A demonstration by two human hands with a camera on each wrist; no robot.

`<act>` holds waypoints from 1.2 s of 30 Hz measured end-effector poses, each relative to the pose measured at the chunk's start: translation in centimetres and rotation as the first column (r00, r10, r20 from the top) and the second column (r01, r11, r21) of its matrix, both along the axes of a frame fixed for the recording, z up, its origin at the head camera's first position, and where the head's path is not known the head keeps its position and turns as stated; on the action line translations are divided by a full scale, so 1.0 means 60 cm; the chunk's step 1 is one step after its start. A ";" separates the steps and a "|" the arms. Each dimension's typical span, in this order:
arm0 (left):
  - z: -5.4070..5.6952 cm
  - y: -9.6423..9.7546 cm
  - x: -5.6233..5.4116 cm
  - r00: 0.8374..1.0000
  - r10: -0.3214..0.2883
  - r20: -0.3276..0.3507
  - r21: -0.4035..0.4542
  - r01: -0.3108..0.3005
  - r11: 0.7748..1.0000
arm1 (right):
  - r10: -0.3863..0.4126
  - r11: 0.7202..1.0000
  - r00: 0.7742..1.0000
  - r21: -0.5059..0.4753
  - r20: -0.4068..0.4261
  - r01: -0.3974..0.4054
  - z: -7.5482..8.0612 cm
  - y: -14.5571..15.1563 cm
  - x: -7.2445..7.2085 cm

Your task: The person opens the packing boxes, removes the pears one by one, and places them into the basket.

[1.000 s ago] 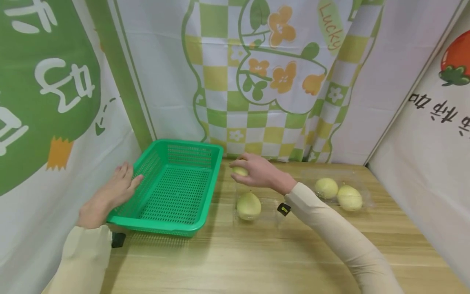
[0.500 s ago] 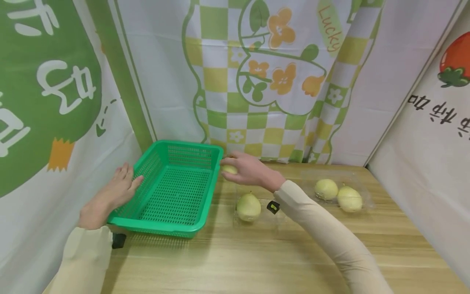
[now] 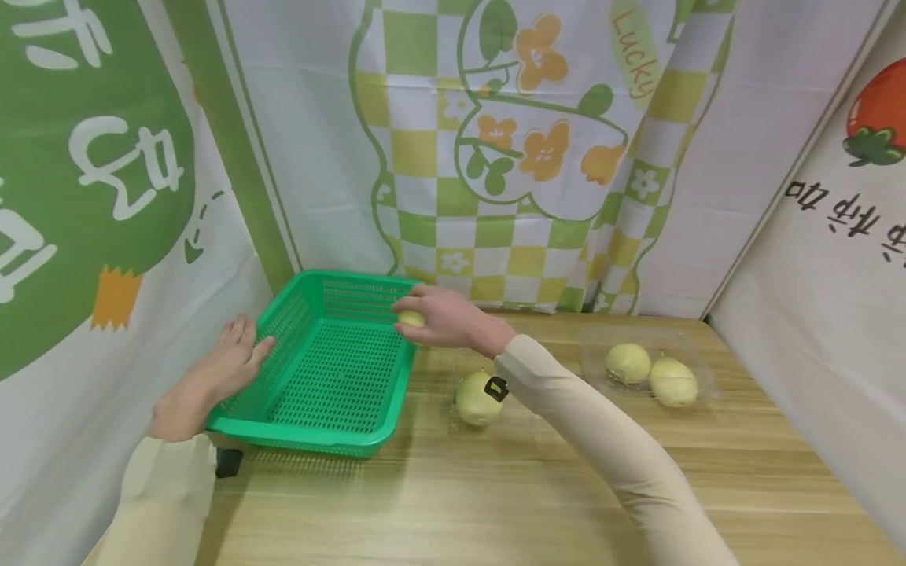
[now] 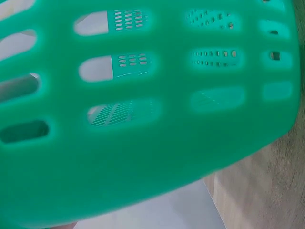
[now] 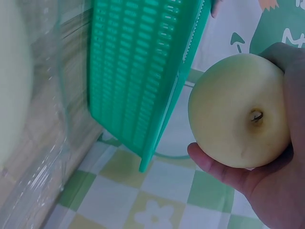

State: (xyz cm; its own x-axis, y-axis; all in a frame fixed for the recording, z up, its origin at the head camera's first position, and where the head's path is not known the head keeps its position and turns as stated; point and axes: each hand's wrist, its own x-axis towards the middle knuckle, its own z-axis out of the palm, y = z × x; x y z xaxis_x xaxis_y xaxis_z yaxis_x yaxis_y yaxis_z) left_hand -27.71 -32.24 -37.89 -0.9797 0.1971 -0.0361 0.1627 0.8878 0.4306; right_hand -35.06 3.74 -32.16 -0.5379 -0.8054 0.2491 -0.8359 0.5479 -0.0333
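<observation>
My right hand (image 3: 449, 318) grips a pale yellow pear (image 3: 411, 318) above the right rim of a green perforated plastic basket (image 3: 297, 435). In the right wrist view, fingers and thumb curl round this pear (image 5: 238, 114), its stalk dimple facing the camera. My left hand (image 3: 212, 376) lies at the basket's left rim with straight fingers, the thumb pointing over the inside. The left wrist view is filled by the basket's slotted outer wall (image 4: 143, 157). Below my right wrist, another pear (image 3: 476, 405) sits in a clear plastic box (image 3: 524, 428), partly covered by the wrist camera.
Two more pears (image 3: 628, 364) lie in a second clear box (image 3: 598, 346) at the right of the wooden table (image 3: 439, 503). A checked, flower-printed curtain (image 3: 495, 259) hangs behind the table. Printed white sheets stand at both sides.
My right hand has moved left with the pear, from above the near clear box to the basket's right rim. The left hand and the basket have stayed in place.
</observation>
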 end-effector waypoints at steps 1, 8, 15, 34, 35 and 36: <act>0.000 0.000 0.000 1.000 -0.001 0.000 -0.001 0.001 1.000 | -0.001 1.000 1.000 0.008 0.007 0.001 0.000 -0.005 -0.001; -0.001 -0.002 -0.002 1.000 -0.005 0.002 0.007 0.005 1.000 | -0.012 0.999 0.998 0.041 0.059 0.009 0.000 -0.040 -0.011; -0.003 -0.003 -0.006 1.000 -0.005 -0.004 0.001 0.005 1.000 | -0.019 0.999 0.996 0.033 0.084 0.016 -0.003 -0.069 -0.020; 0.000 0.000 -0.003 1.000 -0.002 -0.010 0.023 0.002 1.000 | -0.012 0.997 0.986 0.075 0.166 -0.001 -0.001 -0.145 -0.024; 0.000 -0.001 -0.003 1.000 0.000 -0.012 0.021 0.001 1.000 | -0.014 0.997 0.985 0.081 0.172 0.000 0.000 -0.149 -0.024; 0.000 -0.001 -0.004 1.000 0.000 -0.012 0.023 0.001 1.000 | -0.017 0.996 0.984 0.087 0.178 0.001 0.001 -0.152 -0.025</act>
State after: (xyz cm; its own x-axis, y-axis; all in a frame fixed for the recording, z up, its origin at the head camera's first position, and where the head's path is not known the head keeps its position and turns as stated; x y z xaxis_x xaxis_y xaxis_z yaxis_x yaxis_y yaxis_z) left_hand -27.93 -32.28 -37.90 -0.9799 0.1983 -0.0199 0.1684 0.8777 0.4487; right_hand -36.54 -5.41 -32.09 -0.5749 -0.8144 0.0788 -0.8157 0.5628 -0.1337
